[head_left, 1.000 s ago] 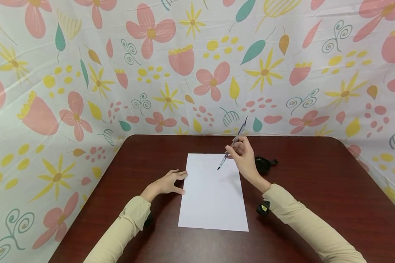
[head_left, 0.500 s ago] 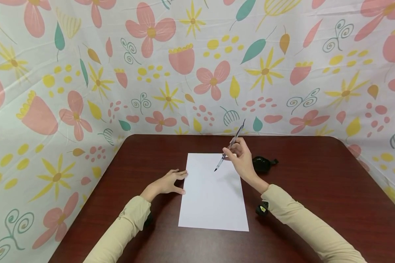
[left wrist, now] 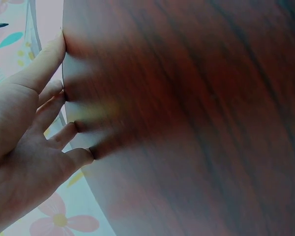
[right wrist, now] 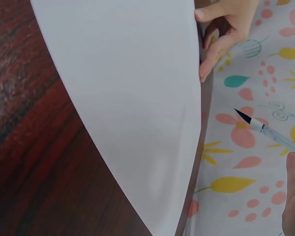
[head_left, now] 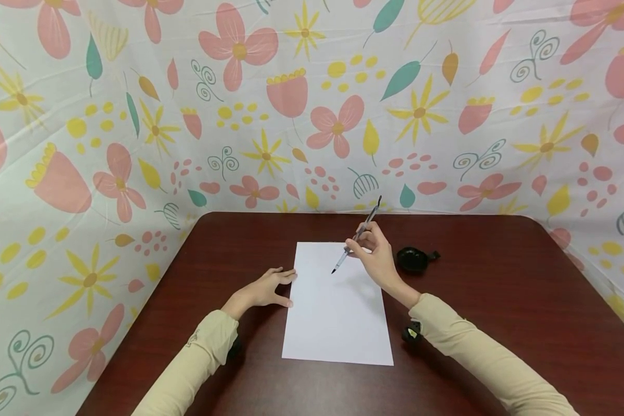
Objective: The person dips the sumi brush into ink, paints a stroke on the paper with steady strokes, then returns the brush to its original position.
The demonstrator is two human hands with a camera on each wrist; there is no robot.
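Note:
A plain white sheet of paper [head_left: 335,318] lies upright on the table in the head view. My right hand [head_left: 378,259] pinches a slim brush pen [head_left: 339,263] above the paper's upper part. Its dark pointed tip slants down to the left, with a shadow on the sheet below. In the right wrist view the brush pen [right wrist: 274,136] shows a black tip, white collar and clear barrel. My left hand [head_left: 264,290] rests at the paper's left edge, fingers spread and thumb apart. From the left wrist view, the left hand's fingertips [left wrist: 63,37] are down on the table side.
A glossy black dish-like object [head_left: 415,260] with a short stub sits right of the paper, beyond my right wrist. The dark red-brown table [head_left: 499,277] backs onto a flowered cloth [head_left: 312,115]. A small black device [head_left: 411,333] hangs under the right cuff.
My right hand has moved slightly left and toward me, carrying the brush pen's tip left over the paper. More of the black object now shows. The left hand and paper stay put.

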